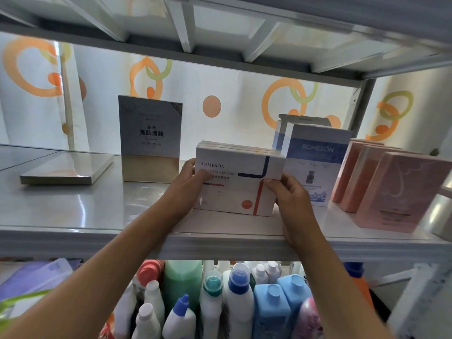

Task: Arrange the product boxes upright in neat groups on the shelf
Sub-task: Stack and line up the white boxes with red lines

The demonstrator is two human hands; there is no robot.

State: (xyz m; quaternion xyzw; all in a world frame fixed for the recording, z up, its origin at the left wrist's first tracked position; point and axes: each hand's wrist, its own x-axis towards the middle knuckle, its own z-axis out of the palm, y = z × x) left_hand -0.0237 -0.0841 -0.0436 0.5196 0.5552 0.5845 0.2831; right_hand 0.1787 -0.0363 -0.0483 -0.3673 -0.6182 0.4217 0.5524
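Note:
A group of white ROMESON boxes (238,174) stands upright mid-shelf, one behind another. My left hand (190,178) grips the left side of the front box and my right hand (289,192) grips its right side. To the right stand two blue-and-white ROMESON boxes (314,165), then three pink boxes (401,189) upright in a row. A grey-and-gold box (149,138) stands alone on the left. Further left a flat box (68,167) lies on its face.
The grey metal shelf (97,211) has open surface on its left front. Another shelf board sits close overhead (220,33). The shelf below holds many detergent bottles (234,299). A patterned curtain (220,94) hangs behind.

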